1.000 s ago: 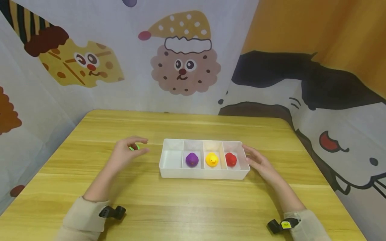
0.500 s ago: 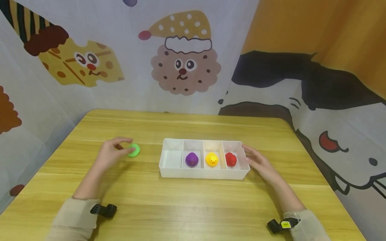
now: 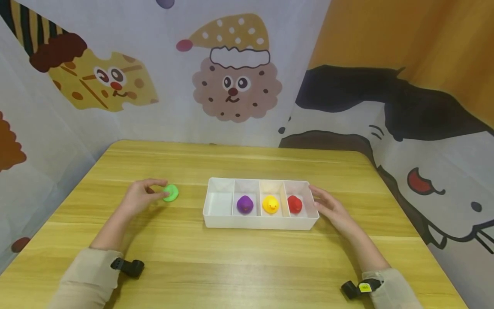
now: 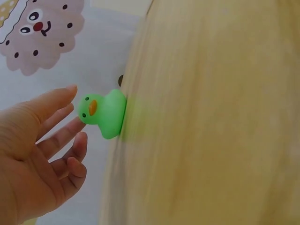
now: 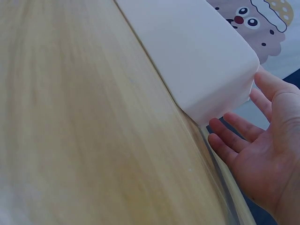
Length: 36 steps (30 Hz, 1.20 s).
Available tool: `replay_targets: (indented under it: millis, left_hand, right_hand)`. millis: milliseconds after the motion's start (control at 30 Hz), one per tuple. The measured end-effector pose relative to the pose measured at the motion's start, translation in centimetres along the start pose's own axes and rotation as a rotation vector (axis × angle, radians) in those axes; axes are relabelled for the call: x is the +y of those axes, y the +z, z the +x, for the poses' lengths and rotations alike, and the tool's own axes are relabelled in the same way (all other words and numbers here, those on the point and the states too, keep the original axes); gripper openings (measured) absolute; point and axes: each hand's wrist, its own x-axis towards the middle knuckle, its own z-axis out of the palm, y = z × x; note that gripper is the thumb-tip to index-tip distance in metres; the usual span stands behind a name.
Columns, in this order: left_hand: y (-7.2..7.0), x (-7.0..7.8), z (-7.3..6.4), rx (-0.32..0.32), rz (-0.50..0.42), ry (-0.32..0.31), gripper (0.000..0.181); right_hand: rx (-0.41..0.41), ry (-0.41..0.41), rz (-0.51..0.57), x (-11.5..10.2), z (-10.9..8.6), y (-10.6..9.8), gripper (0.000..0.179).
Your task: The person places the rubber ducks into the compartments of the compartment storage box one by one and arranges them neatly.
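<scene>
A green toy duck (image 3: 171,193) with an orange beak stands upright on the table, left of the white divided tray (image 3: 262,222). My left hand (image 3: 139,197) is just left of it. In the left wrist view, the thumb and loosely bent fingers of that hand (image 4: 44,140) spread around the head of the duck (image 4: 111,112), without gripping it. At the tray's right end, my right hand (image 3: 332,210) has its fingers against the end wall. The right wrist view has the relaxed fingers of this hand (image 5: 276,140) by the corner of the tray (image 5: 187,51).
Inside the tray, a purple duck (image 3: 245,205), a yellow duck (image 3: 270,204) and a red duck (image 3: 295,204) sit in separate compartments, purple to the left and red to the right. The wooden table (image 3: 239,266) meets a cartoon-print curtain (image 3: 162,124) at its back edge.
My left hand has drawn back to the left, so the green duck, mostly hidden behind it before, now shows. The right hand and the tray stay put.
</scene>
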Motion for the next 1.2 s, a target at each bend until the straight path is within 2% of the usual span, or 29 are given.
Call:
replay_targets:
  millis: [333,667,900,1100,1200]
  left_hand:
    - [0.4,-0.8,0.3,-0.033,0.008,-0.005,0.041]
    - [0.5,-1.0,0.3,-0.022,0.007,-0.008,0.040]
    - [0.4,-0.2,0.0,0.004,0.012,-0.024,0.042]
    - [0.6,0.9,-0.5,0.029,0.019,-0.001,0.040]
    - [0.7,1.5,-0.7,0.038,0.004,0.029,0.039]
  right_hand:
    - [-0.002,-0.008,0.005,0.1,0.0,0.1,0.053]
    - [-0.001,-0.015,0.013,0.0,0.0,0.1,0.053]
    - [-0.001,-0.006,0.008,0.1,0.0,0.1,0.054]
    - [0.001,0.001,-0.004,0.3,0.1,0.1,0.053]
    - [0.001,0.002,-0.004,0.3,0.1,0.0,0.053]
